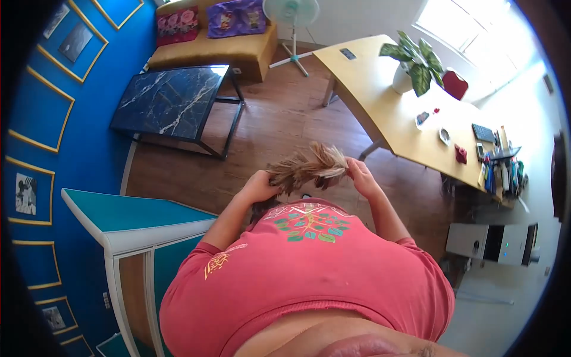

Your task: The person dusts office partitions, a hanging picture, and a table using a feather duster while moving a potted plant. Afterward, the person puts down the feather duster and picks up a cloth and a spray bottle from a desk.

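Note:
A brown and whitish feather duster (306,169) is stretched between my two hands in front of my red shirt. My left hand (259,185) is closed on its darker brown end. My right hand (360,177) pinches the pale tips at the other end. The feathers hide part of the fingers of both hands. Below the feathers is the wooden floor.
A black marble-topped table (172,101) stands ahead on the left, before a yellow sofa (208,49). A standing fan (292,35) is beyond. On the right, a long desk (369,89) carries a potted plant (416,62). A teal partition (131,211) is close on my left.

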Demonstrator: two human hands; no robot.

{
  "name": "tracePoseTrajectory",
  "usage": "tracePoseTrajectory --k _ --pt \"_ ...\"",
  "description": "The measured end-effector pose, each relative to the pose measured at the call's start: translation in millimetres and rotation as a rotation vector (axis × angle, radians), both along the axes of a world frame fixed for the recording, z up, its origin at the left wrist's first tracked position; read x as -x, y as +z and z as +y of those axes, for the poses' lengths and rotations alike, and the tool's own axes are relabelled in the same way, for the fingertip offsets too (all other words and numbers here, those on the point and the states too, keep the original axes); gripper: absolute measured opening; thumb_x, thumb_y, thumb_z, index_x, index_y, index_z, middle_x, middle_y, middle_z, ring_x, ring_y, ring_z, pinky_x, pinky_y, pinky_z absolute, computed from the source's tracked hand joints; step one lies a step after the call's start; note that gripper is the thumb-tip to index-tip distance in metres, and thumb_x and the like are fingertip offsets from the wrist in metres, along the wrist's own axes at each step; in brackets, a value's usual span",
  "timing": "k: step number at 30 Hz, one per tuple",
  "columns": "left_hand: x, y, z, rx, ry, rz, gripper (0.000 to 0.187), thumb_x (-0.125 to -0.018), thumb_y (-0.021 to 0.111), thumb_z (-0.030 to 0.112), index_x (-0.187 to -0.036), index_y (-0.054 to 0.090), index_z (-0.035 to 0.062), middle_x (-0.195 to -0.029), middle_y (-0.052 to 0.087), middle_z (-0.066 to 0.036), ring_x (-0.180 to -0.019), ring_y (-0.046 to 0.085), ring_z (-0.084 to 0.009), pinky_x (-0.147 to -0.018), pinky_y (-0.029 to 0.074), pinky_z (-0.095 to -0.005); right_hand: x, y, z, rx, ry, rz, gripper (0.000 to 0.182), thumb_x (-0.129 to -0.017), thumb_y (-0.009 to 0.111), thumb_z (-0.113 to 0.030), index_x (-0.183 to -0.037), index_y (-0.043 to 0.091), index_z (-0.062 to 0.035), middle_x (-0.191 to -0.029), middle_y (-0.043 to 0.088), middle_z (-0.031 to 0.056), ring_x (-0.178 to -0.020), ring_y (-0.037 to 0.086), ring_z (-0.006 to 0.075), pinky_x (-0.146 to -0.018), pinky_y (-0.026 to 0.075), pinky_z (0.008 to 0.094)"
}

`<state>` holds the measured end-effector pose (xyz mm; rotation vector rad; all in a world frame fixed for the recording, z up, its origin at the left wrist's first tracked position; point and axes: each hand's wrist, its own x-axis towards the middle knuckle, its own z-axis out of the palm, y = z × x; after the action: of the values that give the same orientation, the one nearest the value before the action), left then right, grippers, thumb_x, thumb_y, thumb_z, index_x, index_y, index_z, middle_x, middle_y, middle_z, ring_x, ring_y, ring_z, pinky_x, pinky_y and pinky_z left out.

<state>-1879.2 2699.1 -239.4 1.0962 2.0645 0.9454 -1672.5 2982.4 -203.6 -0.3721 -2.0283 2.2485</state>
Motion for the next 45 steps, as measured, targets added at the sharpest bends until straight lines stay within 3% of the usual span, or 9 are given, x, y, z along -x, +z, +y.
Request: tracePoseTrajectory --k 7,9,13,24,28,32,36,40,45 --pt "99.4 -11.7 40.2 -0.187 0.198 -0.07 0.039 -0.076 0.072 0.016 -0.111 0.068 0.0006 -0.099 0.071 -0.022 -0.094 0.071 -0.0322 -0.082 0.053 -0.0383 164.7 4.1 60.7 -0.4 0.068 0.078 0.044 -0.105 0.043 -0.036 -0.09 0.06 0.0014 -0.078 0.057 0.0057 -0.076 0.049 0.014 -0.07 0.044 0.0317" --pt "133.5 -8.3 51.8 -0.195 0.215 -0.121 0.032 -0.082 0.066 0.007 -0.113 0.066 -0.0033 -0.107 0.072 -0.018 -0.1 0.066 -0.0179 -0.09 0.05 -0.0338 206.3 -1.7 76.3 -0.465 0.059 0.019 0.043 -0.104 0.045 -0.035 -0.087 0.06 0.0016 -0.076 0.056 0.0062 -0.074 0.049 0.014 -0.068 0.043 0.032" --pt "223.9 -33.1 85.9 -0.136 0.114 -0.192 0.035 -0.08 0.07 0.007 -0.113 0.066 -0.0033 -0.108 0.072 -0.017 -0.1 0.066 -0.0164 -0.09 0.05 -0.0329 268.5 -17.5 103.9 -0.381 0.033 -0.2 0.042 -0.103 0.048 -0.033 -0.085 0.06 0.0029 -0.072 0.058 0.0062 -0.069 0.051 0.0139 -0.067 0.045 0.0319" --pt "453.2 -13.0 265.2 -0.03 -0.353 -0.033 0.028 -0.073 0.075 0.006 -0.098 0.067 -0.0029 -0.093 0.069 -0.012 -0.082 0.066 -0.0191 -0.077 0.053 -0.0311 296.1 -52.6 179.9 0.276 -0.514 -0.114 0.033 -0.104 0.051 -0.03 -0.103 0.065 0.0002 -0.093 0.068 0.0039 -0.086 0.064 0.0118 -0.08 0.052 0.0299" --pt "477.9 -11.2 357.5 -0.256 -0.491 0.084 0.026 -0.069 0.067 -0.003 -0.095 0.063 -0.0037 -0.097 0.065 -0.015 -0.088 0.065 -0.0294 -0.083 0.05 -0.0336 290.8 -50.3 212.7 -0.191 -0.315 -0.584 0.023 -0.096 0.058 -0.016 -0.109 0.062 0.0027 -0.093 0.07 0.0098 -0.087 0.065 0.0172 -0.084 0.051 0.0322" --pt "473.6 -13.4 437.9 -0.241 -0.621 0.058 0.025 -0.07 0.066 -0.004 -0.094 0.063 -0.0029 -0.093 0.064 -0.016 -0.089 0.064 -0.0311 -0.082 0.05 -0.0329 313.3 -70.6 250.9 -0.512 -0.24 -0.67 0.046 -0.082 0.064 -0.018 -0.124 0.058 -0.0011 -0.114 0.066 0.0236 -0.108 0.063 0.0352 -0.092 0.049 0.0412" --pt "485.9 -19.0 498.1 -0.285 -0.698 0.024 0.024 -0.072 0.067 -0.005 -0.096 0.065 -0.002 -0.09 0.066 -0.015 -0.086 0.066 -0.0297 -0.078 0.051 -0.0331 362.9 -76.5 281.0 -0.502 -0.283 -0.607 0.057 -0.082 0.071 -0.026 -0.132 0.054 -0.0029 -0.122 0.063 0.0235 -0.115 0.061 0.0353 -0.096 0.049 0.0415" --pt "519.6 -42.0 546.0 -0.151 -0.582 -0.244 0.018 -0.08 0.068 -0.004 -0.098 0.067 0.0005 -0.084 0.067 -0.004 -0.077 0.062 -0.0081 -0.069 0.05 -0.0247 397.8 -100.6 319.5 -0.465 -0.345 -0.696 0.049 -0.084 0.072 -0.029 -0.124 0.059 -0.0031 -0.117 0.065 0.0229 -0.11 0.063 0.0352 -0.093 0.05 0.0429" --pt "560.3 -62.0 615.3 -0.008 -0.534 -0.527 0.017 -0.086 0.07 -0.002 -0.101 0.066 0.0028 -0.093 0.069 -0.001 -0.086 0.063 -0.0095 -0.081 0.053 -0.0264 416.1 -147.6 340.3 -0.363 -0.514 -0.489 0.046 -0.087 0.072 -0.033 -0.12 0.061 -0.0018 -0.118 0.066 0.0192 -0.109 0.063 0.0304 -0.095 0.048 0.0382"
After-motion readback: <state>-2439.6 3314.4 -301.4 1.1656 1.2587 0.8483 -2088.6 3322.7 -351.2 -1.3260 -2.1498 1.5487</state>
